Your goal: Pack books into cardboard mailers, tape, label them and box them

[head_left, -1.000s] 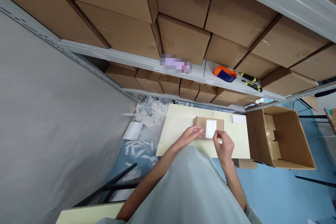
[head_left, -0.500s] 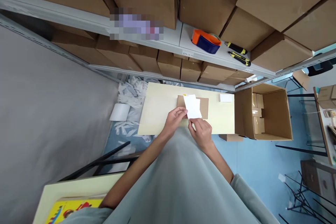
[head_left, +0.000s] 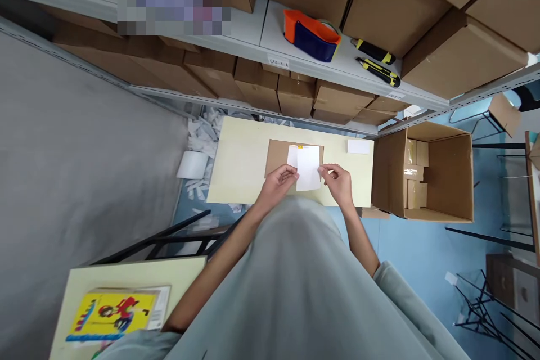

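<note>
flat carton lies on the table; open box stands right of it.

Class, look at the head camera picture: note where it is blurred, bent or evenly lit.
Head view: a pixelated patch hides something on the shelf; the shelf edge bows from wide-lens distortion; light is soft and even, no glare on the white label held by the left hand and right hand.

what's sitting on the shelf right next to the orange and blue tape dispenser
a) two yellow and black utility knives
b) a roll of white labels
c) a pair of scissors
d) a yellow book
a: two yellow and black utility knives lie on the grey shelf just right of the tape dispenser; the yellow book is on a separate near table.
</note>
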`<state>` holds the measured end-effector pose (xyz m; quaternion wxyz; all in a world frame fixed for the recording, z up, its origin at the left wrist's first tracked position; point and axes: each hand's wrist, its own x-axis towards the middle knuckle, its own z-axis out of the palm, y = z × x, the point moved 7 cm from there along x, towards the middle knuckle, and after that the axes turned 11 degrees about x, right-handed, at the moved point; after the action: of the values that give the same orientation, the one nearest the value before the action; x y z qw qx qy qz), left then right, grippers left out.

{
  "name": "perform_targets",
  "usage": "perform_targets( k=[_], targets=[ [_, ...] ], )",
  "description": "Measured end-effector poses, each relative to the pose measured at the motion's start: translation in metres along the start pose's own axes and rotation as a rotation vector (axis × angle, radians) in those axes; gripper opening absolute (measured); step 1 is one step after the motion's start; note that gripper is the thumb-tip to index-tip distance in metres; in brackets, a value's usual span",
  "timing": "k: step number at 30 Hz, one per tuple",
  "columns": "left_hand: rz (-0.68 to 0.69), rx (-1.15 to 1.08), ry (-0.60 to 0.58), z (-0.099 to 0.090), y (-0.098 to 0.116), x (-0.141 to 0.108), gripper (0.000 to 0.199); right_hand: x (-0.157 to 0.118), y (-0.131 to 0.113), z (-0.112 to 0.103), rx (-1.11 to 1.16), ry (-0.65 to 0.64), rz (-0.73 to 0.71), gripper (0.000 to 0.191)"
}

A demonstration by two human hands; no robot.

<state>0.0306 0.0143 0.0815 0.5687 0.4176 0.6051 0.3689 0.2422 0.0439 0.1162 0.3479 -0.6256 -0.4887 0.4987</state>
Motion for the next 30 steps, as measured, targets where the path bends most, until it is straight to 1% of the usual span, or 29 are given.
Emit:
perform_targets(
  k=[3, 6, 10, 14, 16, 19, 24, 27, 30],
  targets=[
    [0.004, 0.027, -0.019, 0.011, -0.004, -0.001, 0.035, 0.007, 0.021, -0.003, 0.073, -0.048, 0.128, 0.038],
    [0.006, 0.065, -0.017, 0.017, -0.007, -0.003, 0.034, 0.007, 0.037, -0.005, 0.129, -0.047, 0.199, 0.037],
    [-0.006, 0.106, -0.02, 0.02, -0.01, -0.008, 0.031, 0.004, 0.053, -0.005, 0.18, -0.085, 0.252, 0.036],
    [-0.028, 0.146, -0.026, 0.021, -0.017, -0.012, 0.028, 0.002, 0.063, -0.004, 0.205, -0.134, 0.264, 0.032],
    [-0.038, 0.161, -0.021, 0.02, -0.025, -0.01, 0.028, 0.003, 0.067, -0.003, 0.192, -0.138, 0.257, 0.03],
    [-0.064, 0.184, 0.006, 0.018, -0.045, -0.002, 0.032, 0.006, 0.076, 0.0, 0.16, -0.134, 0.237, 0.028],
    [-0.155, 0.215, 0.068, 0.011, -0.084, 0.016, 0.034, 0.019, 0.097, 0.018, 0.091, -0.113, 0.181, 0.021],
    [-0.163, 0.317, 0.098, 0.005, -0.095, 0.027, 0.03, 0.03, 0.109, 0.032, 0.025, -0.095, 0.186, 0.015],
    [-0.16, 0.441, 0.125, -0.004, -0.097, 0.042, 0.027, 0.044, 0.113, 0.044, -0.061, -0.082, 0.19, 0.013]
  ],
)
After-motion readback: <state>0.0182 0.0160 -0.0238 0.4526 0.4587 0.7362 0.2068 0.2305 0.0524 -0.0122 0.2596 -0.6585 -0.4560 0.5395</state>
